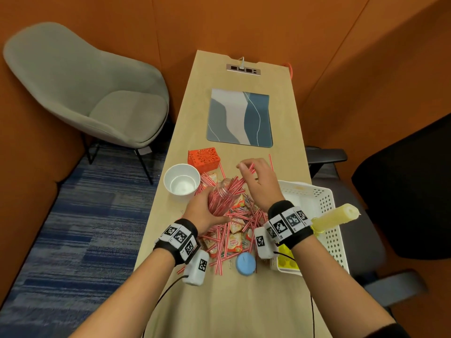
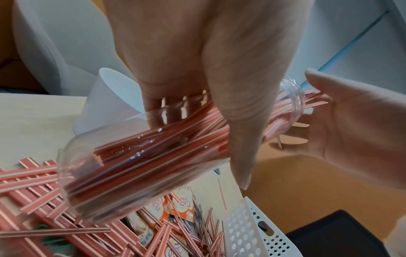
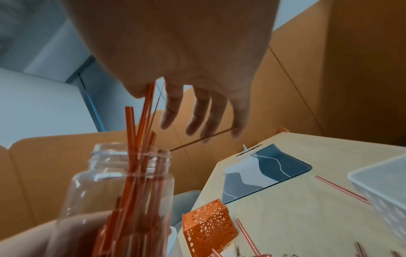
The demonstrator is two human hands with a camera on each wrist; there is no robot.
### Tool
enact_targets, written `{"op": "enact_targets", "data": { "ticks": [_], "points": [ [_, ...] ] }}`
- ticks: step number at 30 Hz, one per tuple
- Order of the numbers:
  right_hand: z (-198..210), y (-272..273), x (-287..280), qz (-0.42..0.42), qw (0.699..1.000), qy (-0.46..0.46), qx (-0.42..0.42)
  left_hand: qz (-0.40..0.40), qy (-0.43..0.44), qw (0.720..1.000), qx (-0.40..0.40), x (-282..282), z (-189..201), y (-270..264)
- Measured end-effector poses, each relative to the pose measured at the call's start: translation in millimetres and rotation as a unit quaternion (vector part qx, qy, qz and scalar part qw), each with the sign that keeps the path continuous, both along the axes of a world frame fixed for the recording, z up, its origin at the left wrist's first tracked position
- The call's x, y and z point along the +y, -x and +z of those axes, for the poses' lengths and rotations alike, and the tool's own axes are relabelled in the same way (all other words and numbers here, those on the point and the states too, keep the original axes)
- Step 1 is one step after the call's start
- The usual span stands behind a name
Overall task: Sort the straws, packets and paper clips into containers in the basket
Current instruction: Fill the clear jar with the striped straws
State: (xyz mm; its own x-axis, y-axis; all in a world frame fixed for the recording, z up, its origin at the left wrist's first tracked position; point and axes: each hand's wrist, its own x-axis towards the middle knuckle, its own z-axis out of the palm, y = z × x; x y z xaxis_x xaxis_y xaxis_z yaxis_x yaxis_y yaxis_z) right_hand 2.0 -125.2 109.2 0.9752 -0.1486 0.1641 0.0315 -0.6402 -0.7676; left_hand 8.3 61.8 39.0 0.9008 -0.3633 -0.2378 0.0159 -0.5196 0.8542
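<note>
A clear plastic jar (image 1: pixel 223 198) packed with red-and-white straws is tilted over the pile, and my left hand (image 1: pixel 202 211) grips its body. From the left wrist view, the fingers (image 2: pixel 219 87) wrap the jar (image 2: pixel 153 156). My right hand (image 1: pixel 256 181) is at the jar's mouth, fingers loose, its palm (image 2: pixel 351 130) against the protruding straw ends. Under the hands lies a heap of straws (image 1: pixel 220 242), creamer packets (image 1: pixel 233 241) and paper clips (image 1: pixel 230 263). The white perforated basket (image 1: pixel 307 185) stands to the right.
An empty white cup (image 1: pixel 181 182) and an orange perforated box (image 1: pixel 202 158) stand left of the pile. A blue lid (image 1: pixel 246 263) lies near me. The basket holds yellow items (image 1: pixel 289 263). A blue-grey mat (image 1: pixel 240 118) lies farther back. A grey chair (image 1: pixel 85 89) stands left.
</note>
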Motion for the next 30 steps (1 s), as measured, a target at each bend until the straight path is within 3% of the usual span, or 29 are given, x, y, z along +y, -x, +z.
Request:
{"op": "enact_targets", "data": {
  "ticks": [4,10,16,18,22,27,30],
  "points": [
    [-4.3,2.8,0.4,0.028,0.996,0.004,0.08,-0.01,-0.015,1.0,0.003,-3.7,-4.1,-3.6],
    [-4.8,6.4,2.9,-0.011,0.999,-0.037,0.019,-0.049,-0.037,0.998,-0.016,-7.0,-3.7,-5.1],
    [8.4,9.8,19.6,0.098,0.991,-0.088,0.029,-0.057,-0.009,0.998,-0.007,-12.8,-3.6,-3.8],
    [12.5,8.9,17.9,0.07,0.989,-0.126,0.0,-0.044,0.004,0.999,0.002,-13.1,-3.8,-4.2],
    [14.0,7.6,7.1,-0.039,0.993,-0.089,-0.064,-0.043,-0.003,0.999,0.004,-10.1,-5.2,-6.9],
    [10.9,14.0,15.2,0.012,0.997,-0.064,-0.03,-0.036,0.001,0.999,0.007,-8.7,-5.6,-10.4],
    [14.1,11.5,13.3,-0.011,0.998,-0.042,-0.048,-0.027,0.002,1.0,0.007,-7.6,-5.7,-10.0]
  ]
}}
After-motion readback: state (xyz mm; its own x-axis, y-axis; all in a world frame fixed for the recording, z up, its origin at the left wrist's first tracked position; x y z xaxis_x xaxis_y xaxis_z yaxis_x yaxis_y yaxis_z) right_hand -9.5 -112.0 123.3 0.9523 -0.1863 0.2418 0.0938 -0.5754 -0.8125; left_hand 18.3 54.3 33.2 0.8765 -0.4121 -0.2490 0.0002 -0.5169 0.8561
